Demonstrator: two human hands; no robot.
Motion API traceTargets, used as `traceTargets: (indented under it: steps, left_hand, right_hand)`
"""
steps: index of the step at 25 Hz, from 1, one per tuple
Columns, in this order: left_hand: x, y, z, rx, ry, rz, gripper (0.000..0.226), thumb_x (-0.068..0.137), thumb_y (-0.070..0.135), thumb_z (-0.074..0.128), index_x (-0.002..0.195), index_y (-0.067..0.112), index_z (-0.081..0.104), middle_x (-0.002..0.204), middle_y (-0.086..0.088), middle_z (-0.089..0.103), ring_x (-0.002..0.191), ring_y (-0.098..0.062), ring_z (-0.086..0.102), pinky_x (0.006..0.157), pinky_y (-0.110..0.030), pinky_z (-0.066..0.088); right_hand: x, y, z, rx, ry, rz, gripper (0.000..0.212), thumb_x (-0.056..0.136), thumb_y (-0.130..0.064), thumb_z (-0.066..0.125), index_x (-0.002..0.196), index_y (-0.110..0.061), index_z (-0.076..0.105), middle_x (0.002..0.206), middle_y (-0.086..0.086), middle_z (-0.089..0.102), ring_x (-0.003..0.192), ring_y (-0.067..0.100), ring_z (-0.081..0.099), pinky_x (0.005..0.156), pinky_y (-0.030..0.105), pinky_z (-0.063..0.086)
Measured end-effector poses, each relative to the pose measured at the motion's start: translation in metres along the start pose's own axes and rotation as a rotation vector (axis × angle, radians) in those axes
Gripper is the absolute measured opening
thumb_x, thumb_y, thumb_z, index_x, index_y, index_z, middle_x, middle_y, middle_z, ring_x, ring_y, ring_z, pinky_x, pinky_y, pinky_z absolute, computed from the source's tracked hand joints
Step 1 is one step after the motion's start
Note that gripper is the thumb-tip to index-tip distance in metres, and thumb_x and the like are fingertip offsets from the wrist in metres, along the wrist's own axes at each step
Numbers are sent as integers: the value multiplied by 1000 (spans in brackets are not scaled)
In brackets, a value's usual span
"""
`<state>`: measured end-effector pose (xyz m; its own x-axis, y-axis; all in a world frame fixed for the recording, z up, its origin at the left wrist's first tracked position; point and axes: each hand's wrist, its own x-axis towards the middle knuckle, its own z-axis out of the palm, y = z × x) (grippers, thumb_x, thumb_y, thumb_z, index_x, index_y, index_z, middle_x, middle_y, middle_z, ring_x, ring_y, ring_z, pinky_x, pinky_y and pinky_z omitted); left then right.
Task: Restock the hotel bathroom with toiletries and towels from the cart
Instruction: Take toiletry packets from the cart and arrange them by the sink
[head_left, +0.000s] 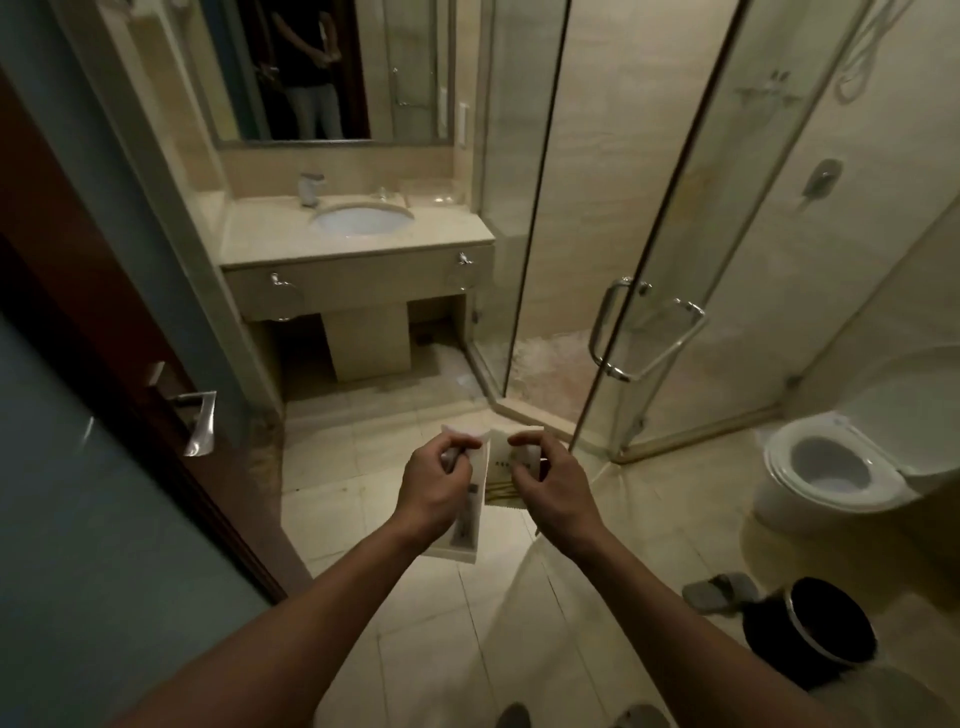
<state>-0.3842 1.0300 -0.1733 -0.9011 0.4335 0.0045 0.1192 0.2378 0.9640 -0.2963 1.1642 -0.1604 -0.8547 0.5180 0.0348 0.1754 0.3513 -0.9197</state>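
Two packets (465, 525) pinched (print illegible).

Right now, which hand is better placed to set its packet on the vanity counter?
Likely the left hand: it pinches a long white packet, and the vanity counter lies ahead on its side.

Well beyond the fingers (522, 441), a sink (358, 221) under a mirror (322, 67). Right of them, a glass shower door (675, 234) with a chrome handle (644, 332); farther right, an open toilet (826, 467). Nearer than the fingers and to the right, a black bin (808, 629) just beside a grey slipper (719, 592), perhaps. Left of them, a door lever (200, 423).
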Motion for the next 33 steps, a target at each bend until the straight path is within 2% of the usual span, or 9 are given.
traceTargets:
  steps: [4,8,12,16,20,23,28,30,33]
  left_hand:
    - [73,10,-3,1,92,-17,20,98,11,57,111,23,67,107,9,62,98,-9,62,66,-16,55]
    - [129,15,3,-12,154,-38,18,99,15,57,114,19,66,108,9,60,96,-6,61,59,-9,52]
    - [181,10,3,-51,216,-83,18,99,14,58,114,20,65,114,7,59,97,-7,60,62,-13,55]
    - [238,6,-4,-92,234,-126,23,98,8,58,115,20,64,113,9,55,98,-11,58,63,-16,57]
    - [316,-9,-20,-102,210,-169,31,96,3,56,116,26,64,122,4,53,106,-18,57,61,-18,57]
    - [390,-23,-41,-95,188,-182,35,96,3,56,117,29,63,124,6,51,112,-18,55,65,-19,58]
    - [509,-22,-86,-145,155,-151,33,97,0,54,118,23,62,129,1,51,101,-7,56,60,-11,53]
    - [554,-18,-105,-132,158,-135,31,97,0,54,116,22,64,128,1,54,101,-5,55,60,-9,52]
    - [610,-11,-126,-130,141,-127,26,98,1,54,110,20,68,124,-1,60,106,-8,58,63,-9,51]
  right_hand:
    - [93,5,2,25,-86,-105,34,94,-11,62,101,-43,56,105,-3,65,92,14,68,72,34,62]
    - [166,7,2,90,-167,-106,27,96,-9,61,108,-33,57,113,-3,61,99,11,65,73,23,60]
    - [232,7,8,110,-258,-124,30,96,-8,61,107,-36,57,111,-11,60,102,14,65,80,32,61]
    - [295,11,29,97,-278,-120,29,97,-7,57,109,-33,58,112,-7,60,103,17,64,80,38,62]
    - [368,12,62,102,-289,-62,32,98,-6,52,110,-36,56,115,-6,58,106,16,62,84,42,61]
    - [436,8,93,65,-262,-61,35,99,-6,53,106,-41,57,121,-3,58,108,16,61,83,40,61]
    - [551,-15,139,16,-201,-94,39,96,-10,57,98,-48,60,113,-7,60,97,16,66,79,44,61]
    - [590,-24,154,5,-168,-114,35,96,-13,58,98,-47,61,114,-9,54,99,16,64,82,44,60]
    - [642,-33,172,23,-142,-138,30,96,-15,57,100,-44,64,113,-9,58,99,17,65,83,47,58]
